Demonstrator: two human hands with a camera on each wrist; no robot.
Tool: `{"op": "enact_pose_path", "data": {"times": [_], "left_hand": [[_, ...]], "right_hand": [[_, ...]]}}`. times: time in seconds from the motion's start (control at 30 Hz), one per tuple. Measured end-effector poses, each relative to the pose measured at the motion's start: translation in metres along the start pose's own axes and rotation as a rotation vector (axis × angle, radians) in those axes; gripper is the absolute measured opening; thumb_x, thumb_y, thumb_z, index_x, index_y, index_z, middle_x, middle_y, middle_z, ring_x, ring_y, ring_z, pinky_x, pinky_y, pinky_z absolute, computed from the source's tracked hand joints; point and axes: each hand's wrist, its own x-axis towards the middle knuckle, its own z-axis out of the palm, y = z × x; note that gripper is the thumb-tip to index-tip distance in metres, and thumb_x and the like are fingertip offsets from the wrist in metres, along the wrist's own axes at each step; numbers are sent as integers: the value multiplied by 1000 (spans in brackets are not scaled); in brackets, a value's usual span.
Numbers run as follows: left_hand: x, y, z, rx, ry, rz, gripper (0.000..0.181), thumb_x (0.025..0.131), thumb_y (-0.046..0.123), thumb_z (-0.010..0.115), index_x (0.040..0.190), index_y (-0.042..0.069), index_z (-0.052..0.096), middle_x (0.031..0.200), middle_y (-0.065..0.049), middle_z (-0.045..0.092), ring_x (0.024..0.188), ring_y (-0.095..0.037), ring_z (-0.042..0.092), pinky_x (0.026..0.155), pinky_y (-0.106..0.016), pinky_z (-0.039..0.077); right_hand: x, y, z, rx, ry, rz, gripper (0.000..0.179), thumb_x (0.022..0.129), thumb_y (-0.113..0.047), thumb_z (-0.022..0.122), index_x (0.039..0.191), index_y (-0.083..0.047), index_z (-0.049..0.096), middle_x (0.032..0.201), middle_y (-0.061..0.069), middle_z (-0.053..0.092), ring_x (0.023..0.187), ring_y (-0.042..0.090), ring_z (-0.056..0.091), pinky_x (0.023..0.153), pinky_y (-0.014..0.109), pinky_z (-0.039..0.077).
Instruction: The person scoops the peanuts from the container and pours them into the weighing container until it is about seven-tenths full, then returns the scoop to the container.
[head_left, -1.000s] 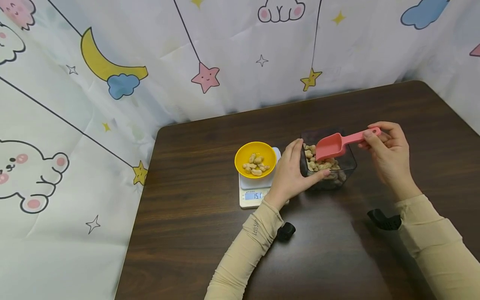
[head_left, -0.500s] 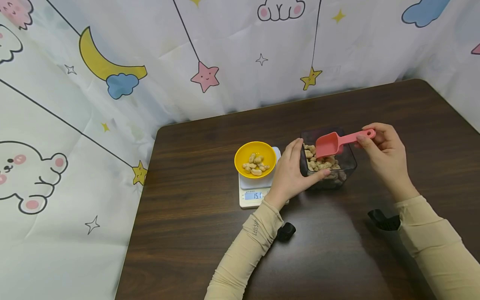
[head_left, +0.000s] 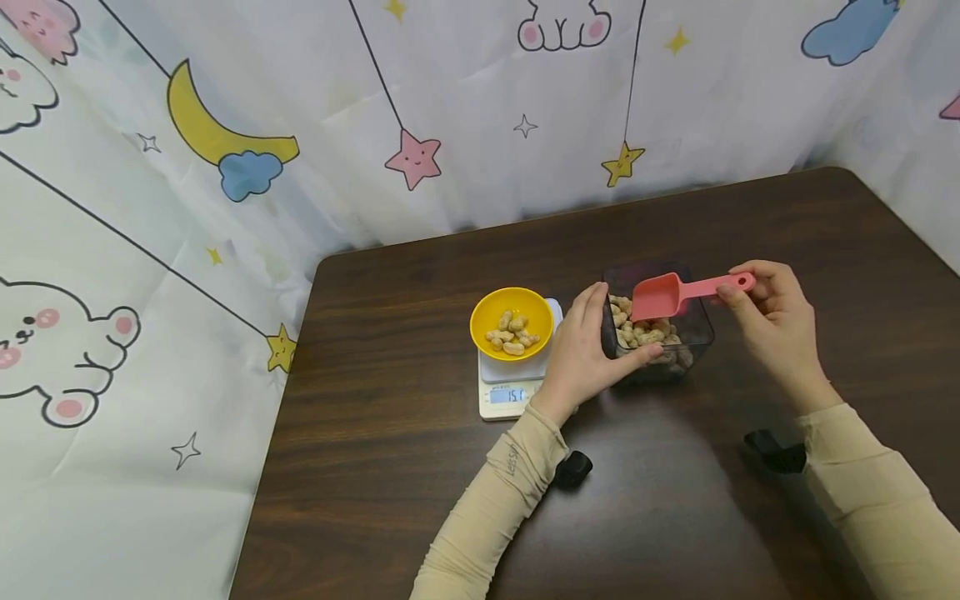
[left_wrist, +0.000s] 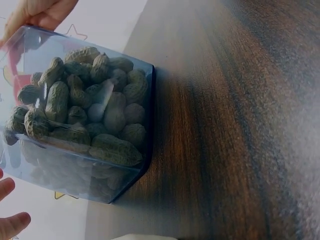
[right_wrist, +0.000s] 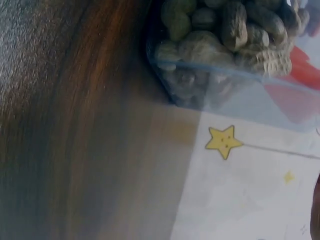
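Observation:
In the head view my right hand (head_left: 776,329) pinches the handle of a pink scoop (head_left: 656,297). Its blade lies over the peanuts (head_left: 637,333) inside a clear, dark-tinted plastic container (head_left: 697,333). My left hand (head_left: 585,354) spans the container's near left corner, fingers extended along the left side and thumb along the front rim. In the left wrist view, peanuts (left_wrist: 75,110) show through the wall, with left fingertips (left_wrist: 14,225) beside it. To the left a yellow bowl (head_left: 483,312) with several peanuts sits on a white kitchen scale (head_left: 487,408), whose display reads 15.1.
The dark wooden table (head_left: 360,375) reaches back to a white curtain (head_left: 465,83) printed with stars and bears. Black wrist-camera parts (head_left: 573,471) show under the left sleeve, and another black camera part (head_left: 776,452) shows by the right sleeve.
The right hand has drawn the scoop slightly left and lowered its handle, so the scoop lies flatter. The left hand, container, bowl and scale stay put; the reading holds at 15.1.

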Motion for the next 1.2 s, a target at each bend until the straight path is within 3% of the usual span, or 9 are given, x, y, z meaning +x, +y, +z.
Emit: {"op": "enact_pose_path", "data": {"times": [0.13, 0.2, 0.33, 0.47, 0.53, 0.73, 1.03, 1.17, 1.2], "left_hand": [[-1, -1, 1, 8, 8, 5, 94, 75, 63, 63, 146, 13, 27, 151, -1, 31, 135, -17, 38, 110, -36, 37], [-1, -1, 1, 15, 18, 10, 94, 75, 63, 64, 146, 12, 28, 151, -1, 32, 135, -17, 38, 110, -36, 37], [-1, -1, 0, 30, 31, 16, 94, 75, 62, 64, 145, 12, 29, 150, -2, 33, 135, -17, 38, 110, -36, 36], [-2, 0, -1, 44, 27, 5, 94, 75, 63, 63, 146, 12, 29, 150, -1, 33, 136, -16, 37, 110, -35, 36], [-4, 1, -1, 49, 23, -1, 94, 75, 64, 63, 146, 13, 29, 150, 0, 33, 136, -16, 37, 110, -36, 36], [-5, 2, 0, 54, 31, 1, 93, 75, 63, 63, 146, 15, 29, 150, -1, 34, 136, -15, 37, 110, -36, 36], [-4, 1, 0, 43, 26, 1, 93, 75, 65, 62, 147, 16, 27, 150, 1, 32, 135, -15, 37, 110, -36, 36], [-4, 0, 1, 37, 22, -2, 93, 75, 65, 61, 147, 16, 26, 151, 1, 31, 136, -15, 37, 110, -37, 36], [-5, 0, 1, 37, 22, -2, 93, 75, 65, 61, 147, 16, 26, 151, 1, 31, 136, -15, 37, 110, -37, 36]], "right_hand": [[0, -3, 6, -102, 0, -126, 33, 86, 1, 61, 117, 8, 50, 88, -32, 56, 63, -6, 46, 58, 3, 37], [1, -6, 7, -129, -11, -141, 33, 85, 1, 62, 116, 6, 52, 87, -33, 55, 63, -8, 47, 59, 2, 38], [4, -9, 7, -135, 3, -30, 27, 88, -7, 60, 114, -2, 53, 83, -34, 56, 66, -12, 53, 62, 1, 40], [4, -5, 8, -83, 50, 130, 25, 91, -17, 59, 114, -13, 52, 79, -30, 61, 71, -11, 59, 65, 1, 43], [2, 1, 9, -36, 55, 169, 24, 91, -18, 59, 114, -14, 52, 79, -26, 63, 71, -9, 60, 65, 1, 43], [3, -6, 9, 18, 34, 225, 20, 92, -17, 57, 110, -21, 49, 80, -22, 61, 69, -7, 58, 69, 2, 46], [1, 3, 11, 292, 68, 248, 21, 91, -13, 58, 111, -12, 51, 82, -9, 63, 68, 0, 59, 67, 6, 49], [3, -1, 12, 390, 65, 272, 19, 90, -12, 58, 108, -12, 51, 84, -7, 61, 68, 1, 59, 69, 6, 49], [3, -3, 12, 364, 58, 283, 18, 91, -14, 57, 108, -14, 50, 84, -8, 60, 68, -1, 59, 69, 5, 49]]}}
